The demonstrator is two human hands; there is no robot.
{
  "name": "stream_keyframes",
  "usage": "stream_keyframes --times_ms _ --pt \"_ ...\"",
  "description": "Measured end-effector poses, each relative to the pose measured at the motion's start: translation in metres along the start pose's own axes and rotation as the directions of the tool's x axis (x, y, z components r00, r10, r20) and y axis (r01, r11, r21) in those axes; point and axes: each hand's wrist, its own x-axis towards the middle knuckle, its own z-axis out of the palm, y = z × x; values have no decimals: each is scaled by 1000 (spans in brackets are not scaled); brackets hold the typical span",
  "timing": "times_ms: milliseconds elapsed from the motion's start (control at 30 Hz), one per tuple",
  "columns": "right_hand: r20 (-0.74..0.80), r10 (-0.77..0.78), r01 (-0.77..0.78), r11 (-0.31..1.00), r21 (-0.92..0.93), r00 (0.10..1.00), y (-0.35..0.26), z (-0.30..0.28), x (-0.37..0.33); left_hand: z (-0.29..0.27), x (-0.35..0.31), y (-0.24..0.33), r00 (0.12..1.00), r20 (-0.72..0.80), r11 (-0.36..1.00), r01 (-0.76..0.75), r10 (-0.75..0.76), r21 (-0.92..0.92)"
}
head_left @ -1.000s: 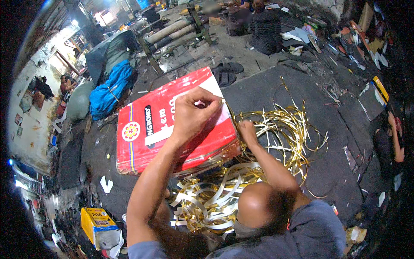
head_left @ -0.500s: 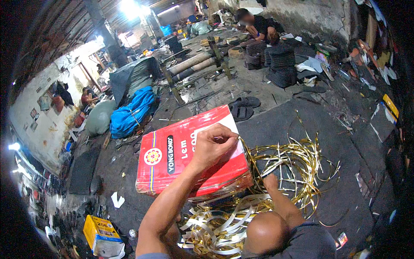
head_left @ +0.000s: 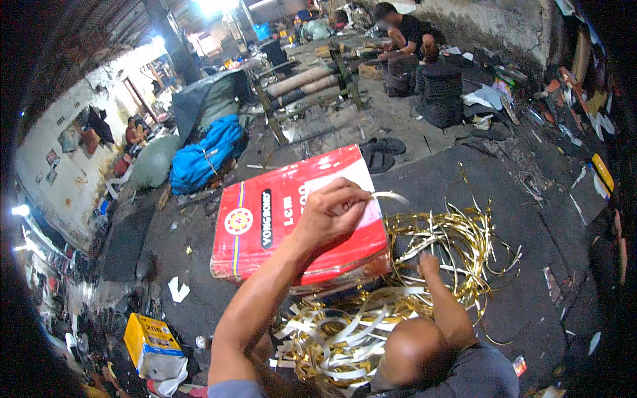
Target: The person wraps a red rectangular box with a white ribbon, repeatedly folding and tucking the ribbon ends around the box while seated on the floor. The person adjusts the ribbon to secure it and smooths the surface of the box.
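Observation:
My left hand (head_left: 334, 209) is closed in a pinch above a red cardboard box (head_left: 265, 262). From its fingertips a short curved end of a thin, pale strip (head_left: 393, 196) sticks out to the right. My right hand (head_left: 429, 265) is low at the box's right side, beside a loose tangle of shiny gold strips (head_left: 474, 255). Its fingers look closed, but what they hold, if anything, cannot be made out. A second heap of white and gold strips (head_left: 345, 331) lies between the box and my bent knee.
Behind the box lie black sandals (head_left: 381, 156), a blue bundle (head_left: 207, 156) and a frame with rollers (head_left: 302, 86). A person (head_left: 401, 40) squats at the back beside stacked black pieces (head_left: 440, 96). A yellow and white box (head_left: 156, 348) stands at lower left.
The long gold strip that ran down from my left hand no longer shows there; a short pale end now points right. My right hand has shifted slightly up and right.

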Motion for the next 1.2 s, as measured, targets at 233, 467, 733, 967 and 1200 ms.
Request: stream_keyframes --times_ms 233,467,733,967,1200 --pt "-571 -417 602 779 176 707 -168 -108 -41 -11 -13 0 998 -46 998 53 -52 26" --pt "225 -768 768 631 109 599 -430 -84 -171 -4 -4 4 998 -55 1000 -4 5 15" --pt "13 -793 793 609 -14 609 -424 -52 -163 -7 -14 -4 970 17 954 -243 244 173" --pt "60 -877 873 480 83 477 -397 -32 -140 -16 -27 -14 956 58 899 -291 289 328" --pt "93 -893 882 411 -230 440 -409 -87 -99 -4 -6 -4 948 181 853 -314 261 418"
